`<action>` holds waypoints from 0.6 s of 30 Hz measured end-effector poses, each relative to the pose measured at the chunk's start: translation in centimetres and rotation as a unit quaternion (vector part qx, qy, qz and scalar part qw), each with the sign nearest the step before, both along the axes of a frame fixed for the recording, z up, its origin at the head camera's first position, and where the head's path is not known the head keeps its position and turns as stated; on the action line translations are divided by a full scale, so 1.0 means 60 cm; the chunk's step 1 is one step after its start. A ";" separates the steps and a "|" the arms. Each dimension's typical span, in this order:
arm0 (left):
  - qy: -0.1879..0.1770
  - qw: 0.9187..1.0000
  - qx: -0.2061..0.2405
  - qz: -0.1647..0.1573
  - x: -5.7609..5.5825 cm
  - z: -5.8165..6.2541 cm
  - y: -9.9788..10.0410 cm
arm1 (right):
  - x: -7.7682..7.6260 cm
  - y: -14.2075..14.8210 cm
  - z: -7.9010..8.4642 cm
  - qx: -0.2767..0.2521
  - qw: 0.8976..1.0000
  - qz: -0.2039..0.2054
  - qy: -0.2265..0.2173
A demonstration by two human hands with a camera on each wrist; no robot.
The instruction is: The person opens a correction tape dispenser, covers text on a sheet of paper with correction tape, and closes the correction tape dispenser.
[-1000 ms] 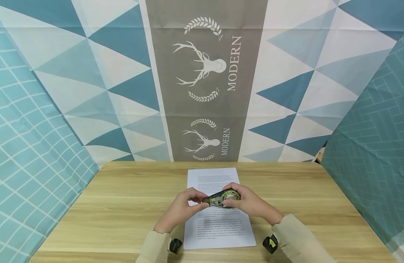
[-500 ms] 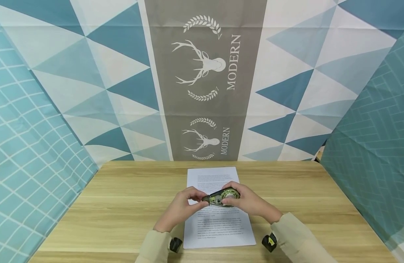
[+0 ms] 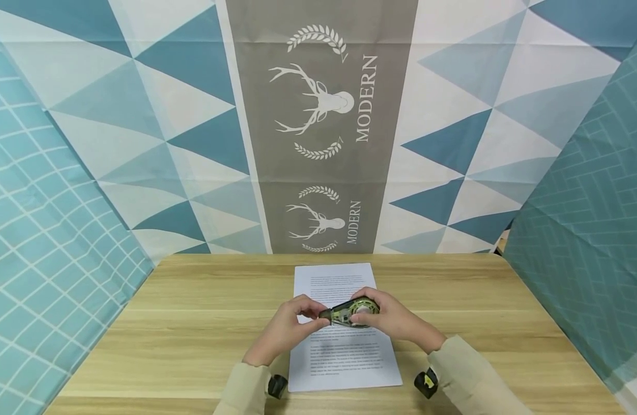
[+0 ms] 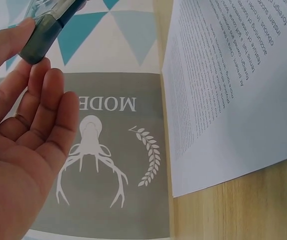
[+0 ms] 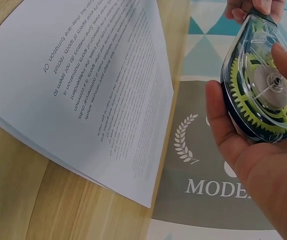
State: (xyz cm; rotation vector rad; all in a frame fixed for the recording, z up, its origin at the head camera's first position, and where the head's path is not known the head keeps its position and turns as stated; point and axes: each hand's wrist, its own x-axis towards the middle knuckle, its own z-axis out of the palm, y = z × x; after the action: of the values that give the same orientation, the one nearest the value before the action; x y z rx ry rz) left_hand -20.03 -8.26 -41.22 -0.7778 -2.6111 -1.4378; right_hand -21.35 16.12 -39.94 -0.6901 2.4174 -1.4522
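Observation:
A correction tape (image 3: 349,313) with a clear shell and yellow-green gears is held between both hands over the printed paper (image 3: 344,357). My right hand (image 3: 396,317) grips its wide round body, thumb on the clear face, as the right wrist view shows. With thumb and fingertips, my left hand (image 3: 292,325) pinches the dark cap (image 4: 39,42) at the narrow end. The cap covers the tip, which is hidden. In the left wrist view the lower fingers curl loosely beneath the cap.
The paper, a thin stack of printed sheets, lies flat on the wooden table (image 3: 204,323). Behind the table hangs a patterned cloth (image 3: 323,144) with deer heads, and teal cloths (image 3: 49,219) flank both sides. Each wrist carries a small dark camera (image 3: 426,383).
Both hands keep their hold on the correction tape in almost the same place. The head view has shifted very slightly.

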 end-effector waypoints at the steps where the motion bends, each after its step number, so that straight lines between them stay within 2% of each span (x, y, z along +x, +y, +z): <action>1: 0.000 1.000 -0.001 -0.002 0.000 0.000 0.000 | 0.000 0.000 -0.001 0.000 1.000 0.001 0.001; 5: -0.001 1.000 -0.001 -0.002 0.000 -0.001 -0.004 | -0.001 0.005 -0.003 0.008 1.000 0.002 0.008; 12: -0.007 0.999 0.001 0.048 0.000 0.002 -0.024 | -0.006 0.023 -0.006 0.007 1.000 -0.027 0.004; 18: -0.019 0.998 -0.003 0.063 -0.001 0.005 -0.042 | -0.007 0.028 -0.008 0.005 0.999 -0.039 -0.003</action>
State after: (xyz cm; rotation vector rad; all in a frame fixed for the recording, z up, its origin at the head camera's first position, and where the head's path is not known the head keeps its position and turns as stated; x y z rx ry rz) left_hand -20.11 -10.79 -40.94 -0.5789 -2.6397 -1.4254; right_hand -21.79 17.79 -40.39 -0.5946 2.4699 -1.4685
